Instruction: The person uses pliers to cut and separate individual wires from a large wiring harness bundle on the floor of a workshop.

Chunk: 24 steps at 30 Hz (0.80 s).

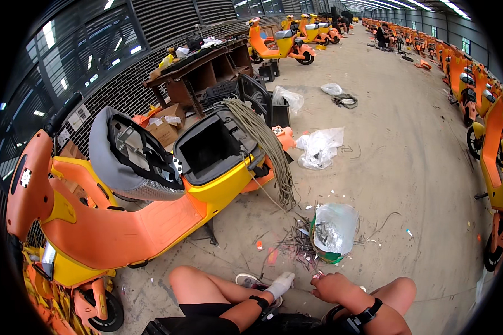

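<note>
I sit on the floor with both hands low in front of me. My left hand [281, 285], in a white glove, is closed with its fingers curled together; whatever is in it is hidden. My right hand [332, 287] is bare and closed around a small pinkish thing too small to name. A gap lies between the two hands. Just beyond them is a heap of cut wire scraps [303, 245], touching a box lined with clear plastic [334, 230]. To the left stands an orange and yellow scooter [145, 226], its grey seat [126, 156] tipped up.
A bundle of grey-green cables [265, 148] hangs over the scooter's open storage bin [209, 151]. Clear plastic bags [321, 148] lie on the floor farther off. A brown workbench [207, 72] is by the wall. Rows of scooters [464, 78] line the right, with people farther away.
</note>
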Motion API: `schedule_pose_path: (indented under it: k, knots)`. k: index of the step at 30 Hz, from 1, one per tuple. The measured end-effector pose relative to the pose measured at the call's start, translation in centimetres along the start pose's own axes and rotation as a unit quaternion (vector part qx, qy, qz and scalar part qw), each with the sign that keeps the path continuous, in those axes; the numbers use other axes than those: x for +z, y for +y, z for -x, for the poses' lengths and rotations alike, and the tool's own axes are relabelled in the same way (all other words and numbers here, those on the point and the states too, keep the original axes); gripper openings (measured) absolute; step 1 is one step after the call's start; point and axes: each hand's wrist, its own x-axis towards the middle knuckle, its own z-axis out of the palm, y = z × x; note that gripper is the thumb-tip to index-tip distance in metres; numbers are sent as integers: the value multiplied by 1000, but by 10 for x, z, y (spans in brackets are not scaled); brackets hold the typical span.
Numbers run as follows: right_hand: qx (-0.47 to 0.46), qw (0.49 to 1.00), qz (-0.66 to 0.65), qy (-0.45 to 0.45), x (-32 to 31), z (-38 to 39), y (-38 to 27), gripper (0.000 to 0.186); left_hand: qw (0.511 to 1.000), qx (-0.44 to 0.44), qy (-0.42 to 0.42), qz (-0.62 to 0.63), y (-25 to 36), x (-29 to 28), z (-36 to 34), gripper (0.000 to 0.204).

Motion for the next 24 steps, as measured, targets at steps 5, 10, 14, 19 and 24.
schedule_pose_path:
  k: [5, 10, 14, 19, 24]
  knots:
    - [-13, 1000, -14, 17, 3, -8, -1, 31, 979, -108, -135, -103, -58, 31, 14, 31]
    - [5, 999, -25, 42, 6, -3, 8, 29, 961, -134, -223, -95, -81, 67, 26, 35]
    - [21, 996, -28, 78, -1, 0, 14, 28, 980, -103, -169, -27, -96, 70, 23, 35]
    - [49, 994, -58, 78, -5, 8, 23, 29, 882, -312, -97, 340, -40, 39, 18, 28]
    - [69, 992, -71, 78, -5, 8, 34, 29, 808, -237, -8, 539, 15, -6, 4, 34]
